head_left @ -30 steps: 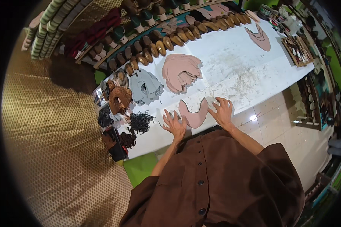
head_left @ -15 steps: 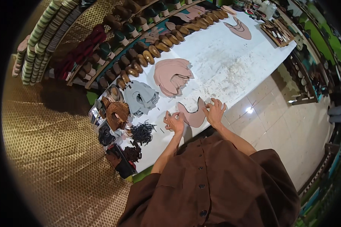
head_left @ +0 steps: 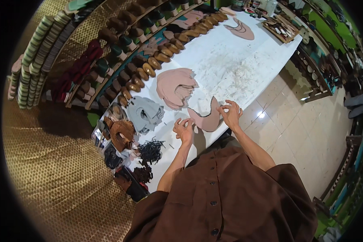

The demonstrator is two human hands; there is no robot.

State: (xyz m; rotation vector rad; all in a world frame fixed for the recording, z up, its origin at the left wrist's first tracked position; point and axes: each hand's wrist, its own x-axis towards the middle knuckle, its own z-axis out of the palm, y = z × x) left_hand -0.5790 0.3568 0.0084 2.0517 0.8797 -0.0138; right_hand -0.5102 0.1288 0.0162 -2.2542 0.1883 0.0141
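Note:
A pink U-shaped shoe upper piece (head_left: 209, 123) with a dark trim along its inner curve is held near the table's front edge. The thumb and fingers of my left hand (head_left: 184, 131) pinch its left side. On the opposite side, my right hand (head_left: 231, 116) pinches the edge, its other fingers curled loosely. A shadow falls on the table below the piece. Just beyond lies a stack of similar pink pieces (head_left: 167, 88), and left of that a pile of grey cut pieces (head_left: 139, 117). A heap of thin black strips (head_left: 151, 151) sits left of my left hand.
Wooden shoe lasts (head_left: 154, 63) line the white table's (head_left: 213, 52) far-left edge, beside racks of shoes. Another pink piece (head_left: 241, 31) and a wooden tray of tools (head_left: 284, 30) lie at the far end. Striped rolls (head_left: 38, 44) stand at the upper left; tiled floor (head_left: 278, 125) is on the right.
The view has shifted slightly. Both hands keep their pinch at the two sides of the pink piece, which has tilted a little; its dark inner edge shows differently.

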